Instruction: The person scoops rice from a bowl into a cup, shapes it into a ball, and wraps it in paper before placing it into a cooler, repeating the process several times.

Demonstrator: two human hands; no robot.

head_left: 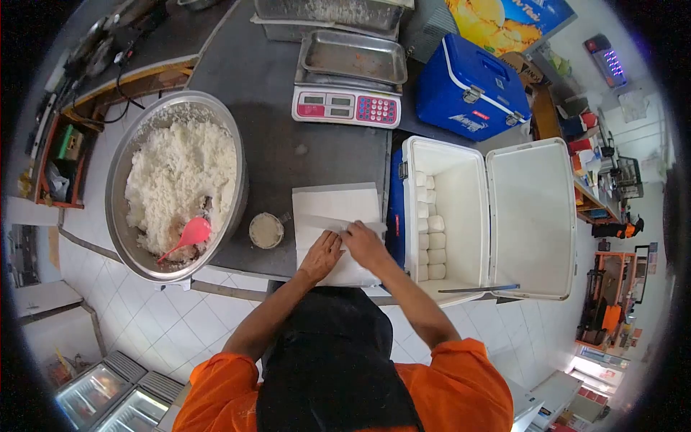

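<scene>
Paper (337, 199): The white paper lay in front of me on the dark table (277, 162), close to the edge on my side. A fold, or a loose flap, went across its middle.
Left hand (322, 255): It was on the paper, just at the near side of the fold. Its fingers were a little bent and close together. I could not tell if they pinched the sheet or only pressed on it.
Right hand (363, 243): It was also at the fold, just beside the left hand. Its fingers were curled, so the hand was partly closed. What it had between the fingers, I could not tell from above.
Cup (266, 230): It stood on the table to the left of the paper, and it was filled with white rice.
Bowl (117, 198): This big metal bowl was on my left, beyond the cup, with a large heap of rice (180, 162) inside. A pink spoon (194, 232) rested on this heap.
Scale (345, 106): It was farther from me than the paper, and it had a metal tray (353, 57) on top.
Open cooler (458, 191): It stood just to the right of the paper, with its lid (531, 216) opened to the right. White bundles (436, 241) were packed in it along the left wall.
Blue cooler (457, 93): It was behind the open one, and its lid was closed.
</scene>
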